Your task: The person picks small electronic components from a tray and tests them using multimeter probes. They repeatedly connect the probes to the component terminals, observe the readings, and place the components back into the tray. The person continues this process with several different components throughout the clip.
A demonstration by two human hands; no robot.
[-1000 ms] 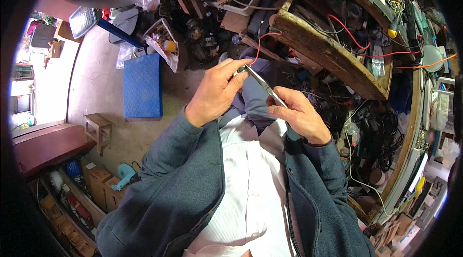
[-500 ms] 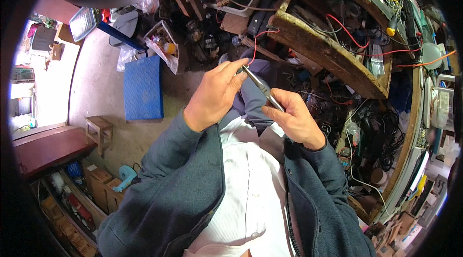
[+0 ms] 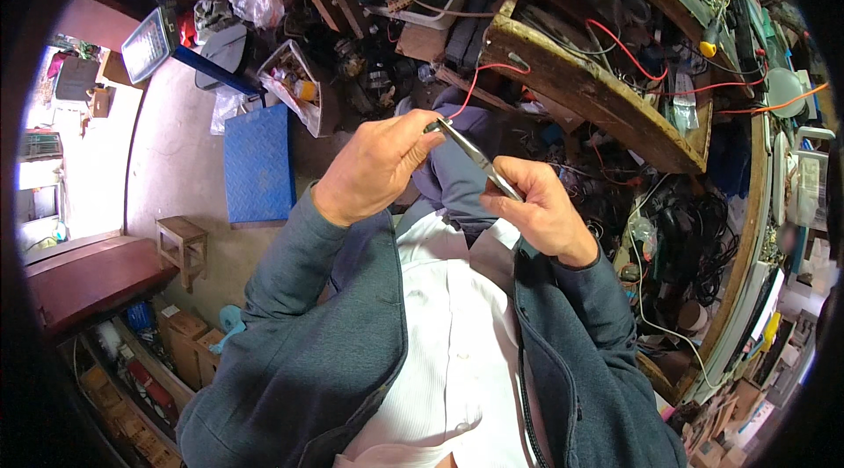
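Note:
My left hand [image 3: 374,165] is closed, thumb and forefinger pinching a small dark piece [image 3: 432,127] at the end of a thin red wire [image 3: 468,96]. What the piece is, I cannot make out. The wire rises from my fingertips and bends right to the wooden frame. In my right hand [image 3: 547,213], thumb and fingers grip a slim silver pointed tool [image 3: 470,150]; whether it is tweezers or narrow pliers I cannot tell. Its tip meets the dark piece at my left fingertips. Both hands are above my lap.
A worn wooden drawer-like frame [image 3: 580,94] juts out ahead on the right, with red leads across it. Tangled black cables [image 3: 703,239] lie below. On the left are a blue mat [image 3: 258,165], a box of oddments [image 3: 297,86] and a small wooden stool [image 3: 182,248].
My left hand has shifted slightly left and down, its fingers more curled. The red wire now bends further right. My right hand keeps its grip on the tool, nearly in place.

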